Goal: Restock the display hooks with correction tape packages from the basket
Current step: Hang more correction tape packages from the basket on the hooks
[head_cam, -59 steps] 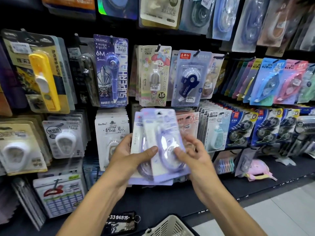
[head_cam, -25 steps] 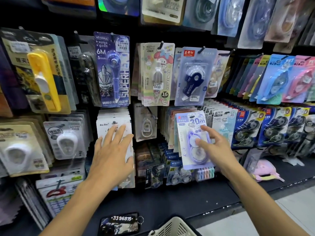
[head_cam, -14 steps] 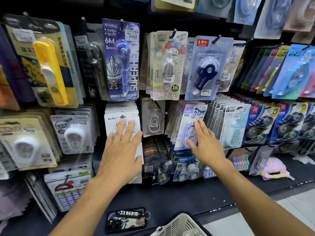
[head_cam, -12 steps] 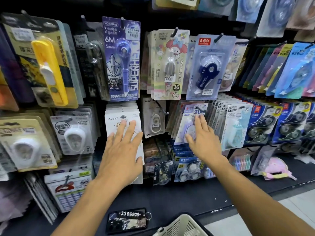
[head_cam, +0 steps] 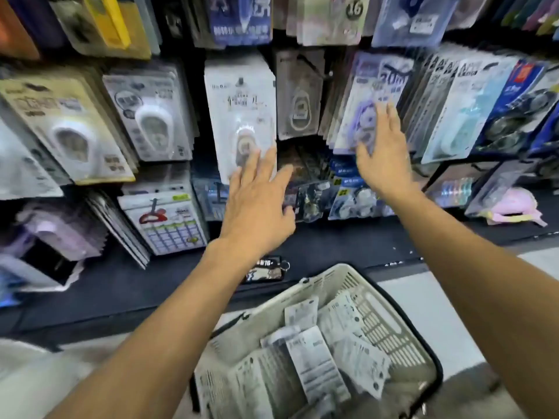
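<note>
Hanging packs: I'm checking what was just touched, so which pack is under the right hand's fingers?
The purple 20m pack, front of its hook. The right hand lies open across it; the left hand reaches the white pack instead.

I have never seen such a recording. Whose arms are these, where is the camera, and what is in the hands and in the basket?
There is no machine: a person wears one camera on the head, looking forward and down, so the arms are the person's own. In front is a shop wall of hooks with hanging packages. The left hand is open near a white package. The right hand lies open against a purple package. Neither hand holds anything. Below, the basket holds more packages.
</note>
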Tool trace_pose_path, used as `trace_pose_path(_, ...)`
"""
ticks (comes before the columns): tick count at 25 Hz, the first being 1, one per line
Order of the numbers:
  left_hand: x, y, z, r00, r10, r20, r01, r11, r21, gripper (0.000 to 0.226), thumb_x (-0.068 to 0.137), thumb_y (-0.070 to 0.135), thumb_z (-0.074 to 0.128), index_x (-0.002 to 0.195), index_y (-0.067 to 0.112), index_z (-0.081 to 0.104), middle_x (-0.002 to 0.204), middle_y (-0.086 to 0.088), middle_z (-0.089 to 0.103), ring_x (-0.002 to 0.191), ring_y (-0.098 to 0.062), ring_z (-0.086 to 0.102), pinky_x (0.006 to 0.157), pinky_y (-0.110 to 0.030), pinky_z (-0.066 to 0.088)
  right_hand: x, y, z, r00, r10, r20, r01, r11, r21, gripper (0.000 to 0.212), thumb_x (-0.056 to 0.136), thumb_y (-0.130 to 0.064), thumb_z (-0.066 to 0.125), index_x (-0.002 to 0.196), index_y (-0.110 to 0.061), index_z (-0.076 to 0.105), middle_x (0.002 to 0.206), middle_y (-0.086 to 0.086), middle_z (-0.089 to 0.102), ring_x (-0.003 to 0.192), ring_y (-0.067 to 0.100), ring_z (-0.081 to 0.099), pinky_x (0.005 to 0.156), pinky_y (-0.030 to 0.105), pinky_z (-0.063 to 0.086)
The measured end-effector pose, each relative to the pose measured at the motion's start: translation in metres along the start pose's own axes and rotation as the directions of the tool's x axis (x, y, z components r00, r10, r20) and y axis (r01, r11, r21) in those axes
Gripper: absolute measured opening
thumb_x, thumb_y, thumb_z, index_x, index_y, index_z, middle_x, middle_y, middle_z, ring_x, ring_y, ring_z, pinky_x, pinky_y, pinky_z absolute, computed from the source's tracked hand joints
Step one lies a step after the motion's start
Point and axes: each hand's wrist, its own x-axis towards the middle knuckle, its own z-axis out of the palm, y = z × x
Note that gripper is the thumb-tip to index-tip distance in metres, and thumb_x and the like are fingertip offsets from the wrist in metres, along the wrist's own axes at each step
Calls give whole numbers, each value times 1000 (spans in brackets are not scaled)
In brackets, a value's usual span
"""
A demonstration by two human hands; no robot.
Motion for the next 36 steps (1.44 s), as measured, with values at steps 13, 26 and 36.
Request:
trace_pose_path(13,-241,-26,269,273,-290,917,508,853,118,60,102,51,44,158,37,25,151,-8,53,123,-31,61,100,-42,52,-367,116,179,38,273,961,-106,958,-268,53,84,-11,69,134,-24,61,142,6,58,119,23,59,103,37,50)
trace_pose_path(26,-234,-48,287,515,-443,734,758,635,-149,36,81,-6,70,69,26,58,93,-1,68,71,-15,61,49,-21,39,-313,168,126,188,352,917,-942,328,67,34,83,-14,75,116,-6,72,100,16,77,93,35,70,91,55,51)
trace_pose_path(36,-226,-33,270,309,-288,906,880,-274,-388,51,84,56,73,104,11,65,104,-18,78,89,-34,76,81,-46,62,-338,111,131,-7,212,977,-933,350,-83,40,92,-3,68,129,-15,59,111,5,77,98,26,75,73,38,62)
